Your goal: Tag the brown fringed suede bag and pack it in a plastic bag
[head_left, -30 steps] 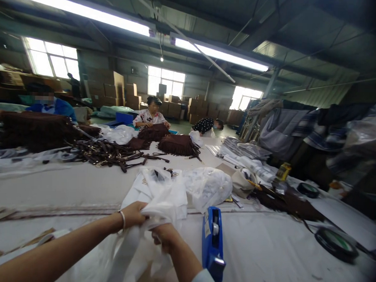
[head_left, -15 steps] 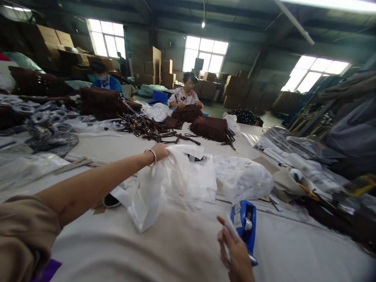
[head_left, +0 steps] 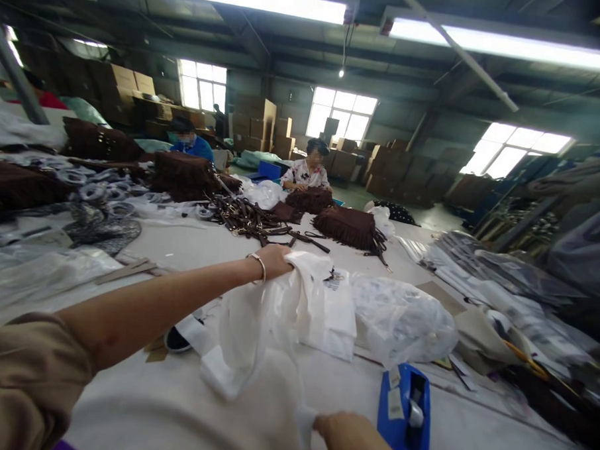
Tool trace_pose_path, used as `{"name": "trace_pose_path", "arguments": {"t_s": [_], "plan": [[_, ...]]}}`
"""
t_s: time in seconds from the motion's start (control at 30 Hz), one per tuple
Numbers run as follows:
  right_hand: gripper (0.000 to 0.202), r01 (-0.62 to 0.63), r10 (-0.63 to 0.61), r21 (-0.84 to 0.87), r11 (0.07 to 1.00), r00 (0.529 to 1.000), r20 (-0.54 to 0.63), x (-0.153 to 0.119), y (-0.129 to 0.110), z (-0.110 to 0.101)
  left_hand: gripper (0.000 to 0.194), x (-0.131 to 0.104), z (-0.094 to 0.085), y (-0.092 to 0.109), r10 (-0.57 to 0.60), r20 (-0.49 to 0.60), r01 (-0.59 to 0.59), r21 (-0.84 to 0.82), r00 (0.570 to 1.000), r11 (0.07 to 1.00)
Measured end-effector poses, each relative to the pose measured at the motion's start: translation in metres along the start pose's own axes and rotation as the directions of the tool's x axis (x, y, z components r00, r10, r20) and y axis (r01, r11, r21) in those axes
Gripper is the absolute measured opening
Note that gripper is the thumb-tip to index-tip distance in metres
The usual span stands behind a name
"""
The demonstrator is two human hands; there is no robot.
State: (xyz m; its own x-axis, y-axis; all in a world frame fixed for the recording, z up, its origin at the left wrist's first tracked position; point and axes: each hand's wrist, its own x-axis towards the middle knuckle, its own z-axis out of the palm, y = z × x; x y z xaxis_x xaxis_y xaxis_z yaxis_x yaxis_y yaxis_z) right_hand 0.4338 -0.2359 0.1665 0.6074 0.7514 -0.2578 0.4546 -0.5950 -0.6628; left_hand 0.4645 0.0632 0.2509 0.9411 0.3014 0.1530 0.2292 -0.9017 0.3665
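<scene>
Bent fingers of my left hand (head_left: 277, 260) are closed on the top of a white translucent plastic bag (head_left: 238, 342), which hangs down over the table. Low in the view is my right hand (head_left: 353, 439), blurred and partly cut off by the bottom edge. Its fingers are curled beside a pale film at the bag's lower end; what lies between them I cannot make out. A blue tape dispenser (head_left: 391, 415) stands just right of that hand. Beyond the bag lies a clear bag of white pieces (head_left: 405, 316).
Dark brown fringed bags (head_left: 347, 228) and a heap of brown straps (head_left: 248, 216) lie farther back. Flat plastic packets (head_left: 506, 280) cover the right side. Across the table, a person in a patterned shirt (head_left: 307, 175) handles a brown bag; another wears blue (head_left: 198, 151).
My right hand has moved down and left, away from the dispenser to the bag's lower end. My left hand keeps hold of the bag. The camera view has tilted up.
</scene>
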Motion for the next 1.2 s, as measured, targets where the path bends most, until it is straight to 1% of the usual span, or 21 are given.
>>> {"name": "trace_pose_path", "arguments": {"t_s": [0.03,0.07,0.1,0.13,0.17,0.2,0.23,0.33,0.43,0.5,0.53,0.6,0.67,0.73,0.77,0.83,0.9,0.97,1.07,1.13,1.2], "plan": [[0.031,0.041,-0.045,-0.049,0.998,0.994,-0.098,0.009,-0.015,-0.011,0.018,-0.006,0.001,0.004,0.021,0.006,-0.021,0.004,1.0,1.0],[0.037,0.094,-0.116,-0.104,0.99,0.966,-0.232,0.02,-0.029,-0.022,0.019,-0.012,0.003,0.009,0.041,0.014,-0.041,0.006,0.999,0.999],[0.051,0.176,-0.243,-0.206,0.963,0.897,-0.37,0.034,-0.043,-0.031,0.021,-0.018,0.005,0.014,0.065,0.025,-0.065,0.004,0.998,0.998],[0.074,0.247,-0.381,-0.324,0.913,0.799,-0.465,0.05,-0.054,-0.037,0.022,-0.022,0.008,0.018,0.088,0.035,-0.088,-0.004,0.996,0.996],[0.094,0.292,-0.489,-0.422,0.858,0.715,-0.5,0.068,-0.063,-0.041,0.022,-0.026,0.01,0.021,0.108,0.044,-0.107,-0.02,0.993,0.994],[0.103,0.323,-0.556,-0.48,0.816,0.666,-0.497,0.086,-0.069,-0.042,0.021,-0.029,0.012,0.022,0.119,0.053,-0.117,-0.049,0.991,0.992],[0.102,0.347,-0.584,-0.492,0.798,0.646,-0.492,0.105,-0.072,-0.041,0.019,-0.031,0.014,0.022,0.116,0.066,-0.11,-0.09,0.991,0.99],[0.075,0.432,-0.549,-0.338,0.836,0.678,-0.49,0.145,-0.067,-0.033,0.022,-0.036,0.017,0.015,0.065,0.137,-0.031,-0.233,0.988,0.972],[0.055,0.479,-0.54,-0.25,0.842,0.723,-0.431,0.154,-0.063,-0.029,0.051,-0.043,0.014,0.005,0.098,0.202,-0.038,-0.282,0.974,0.959],[0.048,0.436,-0.543,-0.332,0.837,0.735,-0.406,0.147,-0.068,-0.033,0.069,-0.049,0.01,0.002,0.14,0.213,-0.101,-0.185,0.967,0.978],[0.046,0.399,-0.541,-0.385,0.832,0.737,-0.404,0.142,-0.072,-0.037,0.067,-0.051,0.007,0.002,0.153,0.209,-0.134,-0.103,0.966,0.986],[0.037,0.33,-0.536,-0.466,0.821,0.727,-0.429,0.13,-0.083,-0.048,0.046,-0.051,-0.003,0.004,0.18,0.161,-0.192,0.063,0.97,0.979],[0.028,0.298,-0.527,-0.469,0.831,0.691,-0.495,0.118,-0.096,-0.061,0.024,-0.048,-0.018,0.008,0.245,0.049,-0.25,0.145,0.968,0.957],[0.024,0.341,-0.526,-0.404,0.849,0.623,-0.579,0.106,-0.109,-0.077,0.016,-0.042,-0.039,0.014,0.348,-0.12,-0.327,0.169,0.93,0.93],[0.023,0.394,-0.528,-0.354,0.848,0.581,-0.62,0.1,-0.116,-0.086,0.016,-0.039,-0.051,0.017,0.402,-0.218,-0.369,0.178,0.889,0.912],[0.025,0.539,-0.512,-0.214,0.815,0.496,-0.701,0.087,-0.133,-0.104,0.022,-0.034,-0.077,0.028,0.485,-0.404,-0.446,0.191,0.776,0.874],[0.033,0.701,-0.455,-0.042,0.712,0.415,-0.788,0.069,-0.153,-0.121,0.027,-0.033,-0.102,0.043,0.488,-0.555,-0.487,0.164,0.674,0.858],[0.038,0.848,-0.396,0.104,0.52,0.347,-0.85,0.045,-0.175,-0.136,0.026,-0.037,-0.124,0.062,0.441,-0.641,-0.512,0.086,0.629,0.855],[0.034,0.962,-0.437,0.214,0.171,0.269,-0.858,0.007,-0.205,-0.153,0.018,-0.057,-0.148,0.096,0.414,-0.645,-0.584,-0.063,0.643,0.809],[0.036,0.981,-0.484,0.191,-0.019,0.158,-0.861,-0.01,-0.217,-0.162,0.013,-0.079,-0.155,0.119,0.461,-0.605,-0.674,-0.178,0.65,0.717],[0.044,0.984,-0.497,0.109,-0.141,0.025,-0.867,-0.017,-0.218,-0.17,0.018,-0.104,-0.154,0.137,0.534,-0.549,-0.749,-0.307,0.643,0.587]]}}
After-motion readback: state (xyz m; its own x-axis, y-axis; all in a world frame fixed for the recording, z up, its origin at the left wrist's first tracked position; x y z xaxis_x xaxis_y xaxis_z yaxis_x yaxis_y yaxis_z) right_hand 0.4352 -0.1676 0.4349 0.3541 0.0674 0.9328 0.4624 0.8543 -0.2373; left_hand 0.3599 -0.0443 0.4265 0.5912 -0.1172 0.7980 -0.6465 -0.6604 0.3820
